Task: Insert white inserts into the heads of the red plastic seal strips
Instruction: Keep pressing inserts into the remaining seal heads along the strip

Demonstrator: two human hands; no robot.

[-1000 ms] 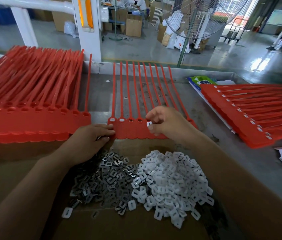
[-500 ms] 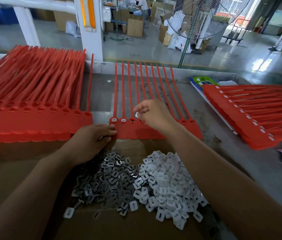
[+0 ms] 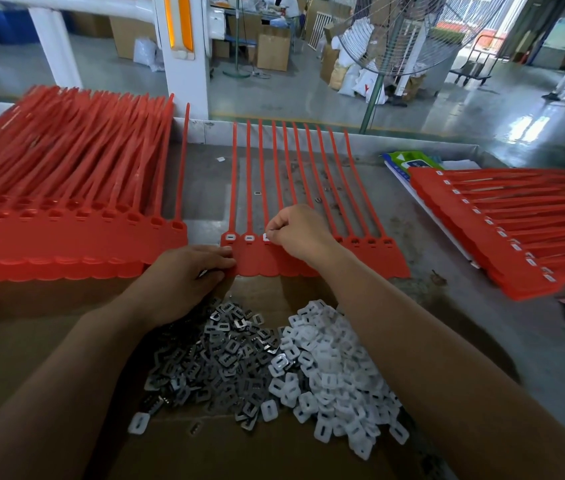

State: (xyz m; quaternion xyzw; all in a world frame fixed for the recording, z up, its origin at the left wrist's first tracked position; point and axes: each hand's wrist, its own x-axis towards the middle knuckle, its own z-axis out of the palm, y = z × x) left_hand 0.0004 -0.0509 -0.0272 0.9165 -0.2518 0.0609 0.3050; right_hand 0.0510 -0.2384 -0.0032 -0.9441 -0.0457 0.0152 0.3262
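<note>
At the middle of the surface, the red seal strips lay with tails pointing away and heads nearest the person. The right hand pinched a white insert at the third head (two beside it held theirs). The left hand pressed straight-fingered on the near left corner. Heaps of loose white inserts and metal clips lay below.

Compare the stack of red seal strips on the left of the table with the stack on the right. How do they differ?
The left stack has empty head sockets, while the right stack shows white inserts in its heads. The left stack's tails point away from the viewer, but the right stack's tails point to the right. Both are red strips layered in joined rows.
</note>
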